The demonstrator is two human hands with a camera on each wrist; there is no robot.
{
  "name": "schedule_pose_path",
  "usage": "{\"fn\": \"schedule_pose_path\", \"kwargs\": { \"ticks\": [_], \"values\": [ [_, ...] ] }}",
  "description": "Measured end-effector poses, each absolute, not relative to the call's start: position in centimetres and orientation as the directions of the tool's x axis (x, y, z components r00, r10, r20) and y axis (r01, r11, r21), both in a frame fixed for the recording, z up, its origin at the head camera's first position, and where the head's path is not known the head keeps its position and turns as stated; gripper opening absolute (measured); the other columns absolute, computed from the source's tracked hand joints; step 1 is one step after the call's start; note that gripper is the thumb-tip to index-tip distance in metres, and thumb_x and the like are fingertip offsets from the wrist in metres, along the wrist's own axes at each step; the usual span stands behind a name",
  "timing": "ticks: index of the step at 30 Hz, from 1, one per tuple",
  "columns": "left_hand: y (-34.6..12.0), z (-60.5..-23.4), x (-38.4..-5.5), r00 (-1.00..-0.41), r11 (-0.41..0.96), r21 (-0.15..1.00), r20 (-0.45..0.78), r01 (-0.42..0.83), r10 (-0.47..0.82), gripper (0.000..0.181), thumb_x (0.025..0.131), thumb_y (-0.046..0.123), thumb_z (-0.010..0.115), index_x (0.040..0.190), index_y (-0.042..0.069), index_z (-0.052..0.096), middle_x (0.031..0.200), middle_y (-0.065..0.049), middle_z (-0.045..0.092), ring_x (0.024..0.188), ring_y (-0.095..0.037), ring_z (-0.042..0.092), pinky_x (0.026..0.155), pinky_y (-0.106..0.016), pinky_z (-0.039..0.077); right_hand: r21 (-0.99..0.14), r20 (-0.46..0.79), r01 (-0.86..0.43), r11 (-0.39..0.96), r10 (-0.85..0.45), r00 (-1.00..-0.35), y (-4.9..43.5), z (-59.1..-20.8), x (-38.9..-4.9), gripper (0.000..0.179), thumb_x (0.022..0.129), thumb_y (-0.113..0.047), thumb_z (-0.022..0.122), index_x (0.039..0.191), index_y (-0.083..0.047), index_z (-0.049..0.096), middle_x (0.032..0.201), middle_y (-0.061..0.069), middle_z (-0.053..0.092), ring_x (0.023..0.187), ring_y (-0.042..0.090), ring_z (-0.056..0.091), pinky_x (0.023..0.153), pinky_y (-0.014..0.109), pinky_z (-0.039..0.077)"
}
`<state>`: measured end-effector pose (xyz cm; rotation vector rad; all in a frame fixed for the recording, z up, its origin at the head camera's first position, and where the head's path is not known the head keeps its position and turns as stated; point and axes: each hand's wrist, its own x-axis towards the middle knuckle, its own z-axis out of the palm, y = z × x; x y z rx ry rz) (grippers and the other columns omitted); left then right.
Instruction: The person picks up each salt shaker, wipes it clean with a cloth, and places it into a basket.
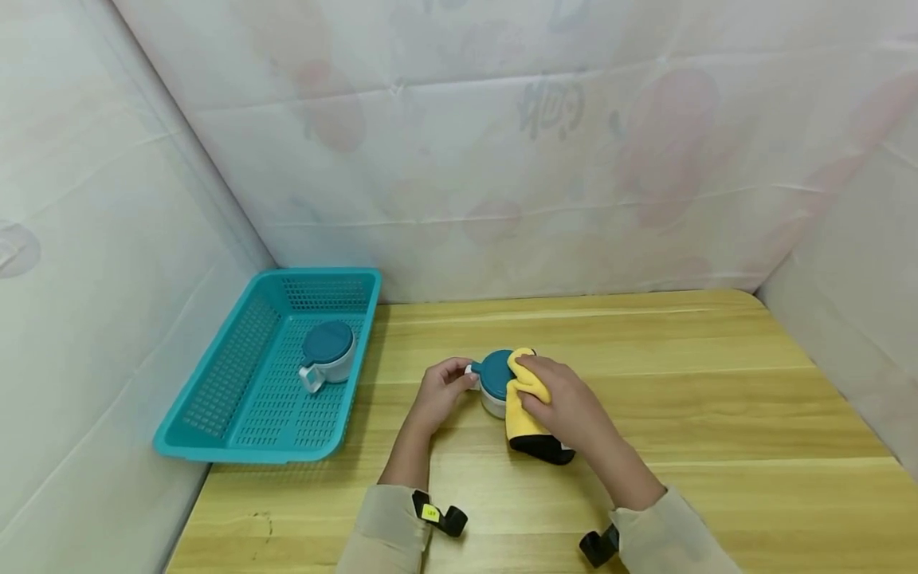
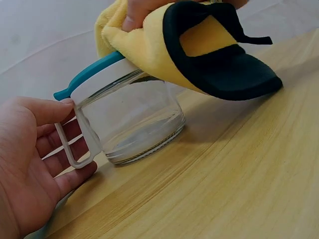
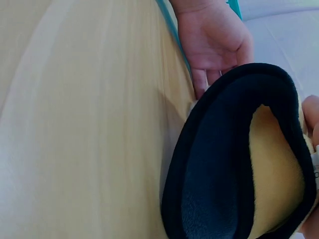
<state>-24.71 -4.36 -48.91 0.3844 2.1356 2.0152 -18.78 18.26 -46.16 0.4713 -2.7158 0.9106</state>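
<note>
A clear glass jar with a white collar, a teal lid and a white loop handle stands upright on the table. My left hand grips that handle, thumb near the lid's tab and fingers behind the loop. In my right hand is a yellow cloth with black edging, bunched between thumb and fingers. The cloth lies against the right side of the lid and drapes down beside the glass. Its black-edged end hangs in a fold that covers most of the jar in the right wrist view.
A teal plastic basket sits on the left of the wooden table. Inside it is a second jar with a teal lid and white handle. Pale printed sheeting walls the back and both sides.
</note>
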Motion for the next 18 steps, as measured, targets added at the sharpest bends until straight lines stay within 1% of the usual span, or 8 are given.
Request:
{"fn": "schedule_pose_path", "kwargs": {
  "ticks": [4, 9, 13, 15, 18],
  "values": [
    [-4.5, -49.0, -24.8, -0.949, 0.036, 0.998, 0.046, 0.060, 0.311, 0.022, 0.093, 0.006, 0.066, 0.112, -0.006, 0.067, 0.105, -0.009, 0.067, 0.094, -0.009, 0.058, 0.083, -0.021, 0.051, -0.554, 0.352, -0.366, 0.748, -0.188, -0.917, 18.6, -46.5, -18.6, 0.045, 0.090, -0.018, 0.070, 0.133, -0.014, 0.061, 0.133, 0.010, 0.062, 0.119, 0.034, 0.059, 0.093, 0.051, 0.052],
    [-4.6, -49.2, -24.9, -0.949, 0.029, 0.998, 0.052, 0.064, 0.311, 0.022, 0.093, 0.006, 0.066, 0.111, -0.006, 0.067, 0.104, -0.008, 0.068, 0.093, -0.009, 0.059, 0.082, -0.020, 0.051, -0.518, 0.390, -0.372, 0.770, -0.174, -0.904, 19.7, -46.6, -18.5, 0.044, 0.088, -0.015, 0.072, 0.130, -0.011, 0.063, 0.126, 0.010, 0.066, 0.111, 0.030, 0.064, 0.085, 0.047, 0.056],
    [-4.6, -49.2, -24.9, -0.947, 0.027, 0.998, 0.053, 0.065, 0.318, 0.022, 0.093, 0.006, 0.066, 0.112, -0.006, 0.067, 0.102, -0.006, 0.067, 0.092, -0.008, 0.058, 0.081, -0.020, 0.051, -0.463, 0.402, -0.320, 0.827, -0.126, -0.907, 21.0, -46.3, -18.6, 0.048, 0.083, -0.009, 0.075, 0.130, -0.008, 0.062, 0.123, 0.015, 0.067, 0.105, 0.034, 0.065, 0.080, 0.050, 0.056],
    [-4.6, -49.1, -24.9, -0.944, 0.026, 0.997, 0.056, 0.068, 0.326, 0.022, 0.094, 0.006, 0.065, 0.112, -0.007, 0.067, 0.101, -0.005, 0.067, 0.092, -0.008, 0.058, 0.081, -0.020, 0.051, -0.434, 0.423, -0.290, 0.853, -0.092, -0.901, 21.6, -45.9, -18.7, 0.051, 0.081, -0.007, 0.077, 0.130, -0.008, 0.062, 0.121, 0.017, 0.067, 0.103, 0.036, 0.065, 0.078, 0.052, 0.056],
    [-4.6, -49.1, -24.9, -0.942, 0.025, 0.997, 0.064, 0.076, 0.329, 0.022, 0.094, 0.005, 0.065, 0.112, -0.007, 0.067, 0.102, -0.006, 0.067, 0.092, -0.008, 0.058, 0.081, -0.020, 0.050, -0.383, 0.512, -0.288, 0.878, -0.058, -0.857, 22.1, -44.8, -19.2, 0.054, 0.078, -0.005, 0.079, 0.129, -0.010, 0.062, 0.118, 0.017, 0.068, 0.099, 0.037, 0.064, 0.071, 0.054, 0.055]
  ]
}}
